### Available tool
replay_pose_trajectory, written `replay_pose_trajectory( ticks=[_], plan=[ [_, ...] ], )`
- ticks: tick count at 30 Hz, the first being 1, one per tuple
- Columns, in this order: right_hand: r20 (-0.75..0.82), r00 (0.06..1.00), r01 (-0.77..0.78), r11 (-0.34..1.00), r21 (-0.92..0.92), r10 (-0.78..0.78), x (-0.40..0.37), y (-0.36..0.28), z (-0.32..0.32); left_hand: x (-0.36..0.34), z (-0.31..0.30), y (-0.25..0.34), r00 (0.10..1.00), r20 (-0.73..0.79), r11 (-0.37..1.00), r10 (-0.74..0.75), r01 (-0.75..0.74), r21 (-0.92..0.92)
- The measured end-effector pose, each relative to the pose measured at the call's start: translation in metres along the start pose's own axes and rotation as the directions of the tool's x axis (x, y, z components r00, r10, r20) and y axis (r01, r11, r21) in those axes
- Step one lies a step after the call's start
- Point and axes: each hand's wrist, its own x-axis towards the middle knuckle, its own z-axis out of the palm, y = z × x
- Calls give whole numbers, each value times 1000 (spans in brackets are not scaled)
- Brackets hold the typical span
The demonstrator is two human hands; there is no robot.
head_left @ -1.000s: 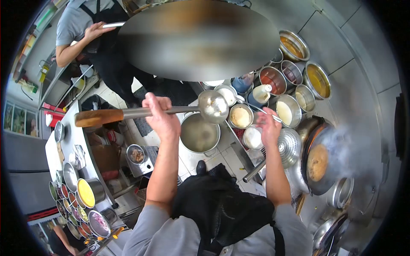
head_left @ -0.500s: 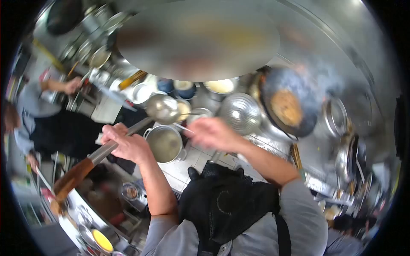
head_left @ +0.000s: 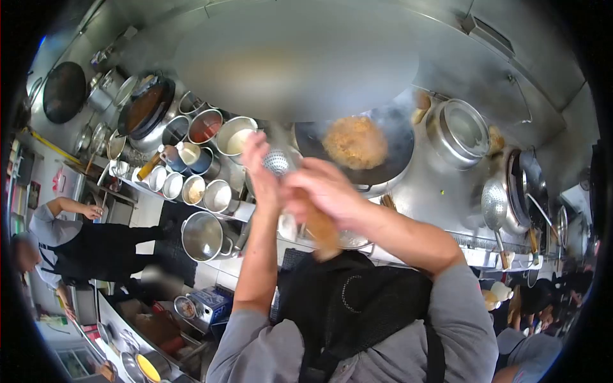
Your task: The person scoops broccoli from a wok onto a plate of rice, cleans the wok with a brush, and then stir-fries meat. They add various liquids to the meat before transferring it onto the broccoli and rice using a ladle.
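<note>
My right hand (head_left: 319,191), blurred, is closed around the ladle's wooden handle (head_left: 322,233), whose end points down toward my apron. The ladle's bowl cannot be made out. Beside it, my left hand (head_left: 262,169) is raised with its fingers stretched upward and its palm against or very near my right hand. A perforated skimmer (head_left: 276,161) shows between the two hands. Beyond my right hand sits a dark wok (head_left: 399,143) with an orange-brown mass of food (head_left: 355,142) in it, smoke rising around it.
Several metal containers stand to the left, one with red sauce (head_left: 205,126). A large pot (head_left: 205,236) stands below them. To the right are a round metal pan (head_left: 465,131) and another skimmer (head_left: 494,204). A co-worker (head_left: 96,223) stands at far left.
The ladle's wooden handle has gone from my left side to my right hand. My hands have come together. The view has turned, and the wok now appears nearer the middle.
</note>
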Motion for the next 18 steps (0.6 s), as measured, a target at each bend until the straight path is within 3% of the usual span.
replay_pose_trajectory(
  ticks=[1, 2, 5, 6, 8, 9, 11, 12, 15, 16, 17, 18],
  plan=[
    [-96, 995, -5, 1000, -19, 3, -4, 7, -44, -32, 13, 5, 989, 84, 985, -123, 111, 136],
    [-57, 996, 56, 993, -107, -62, -10, 17, -95, -51, 14, 21, 970, 131, 971, -203, 183, 152],
    [-295, 939, -33, 805, -593, -178, -40, 36, -191, -119, 3, 44, 859, 227, 888, -459, 435, 150],
    [-328, 925, -96, 718, -690, -192, -44, 43, -221, -133, -5, 51, 849, 235, 880, -474, 448, 159],
    [-249, 842, -103, 309, -945, -479, -44, 65, -282, -151, -18, 57, 693, 392, 794, -606, 556, 246],
    [-255, 843, -109, 313, -943, -474, -46, 68, -296, -157, -19, 59, 687, 397, 792, -608, 559, 246],
    [-209, 766, -186, 101, -977, -608, -54, 80, -317, -168, -21, 62, 615, 375, 713, -694, 661, 235],
    [-212, 770, -188, 104, -977, -602, -59, 83, -316, -170, -20, 62, 609, 377, 708, -698, 665, 238],
    [-250, 825, -72, 344, -936, -507, -71, 87, -288, -166, -14, 61, 630, 409, 742, -660, 629, 230],
    [-248, 826, -68, 346, -936, -507, -72, 80, -280, -163, -11, 61, 630, 408, 743, -661, 627, 234],
    [-372, 893, -56, 758, -650, -253, -72, 72, -274, -159, -8, 62, 598, 424, 718, -680, 659, 223],
    [-349, 937, -112, 973, -201, 36, -74, 63, -268, -156, -7, 62, 565, 439, 692, -699, 690, 213]
  ],
)
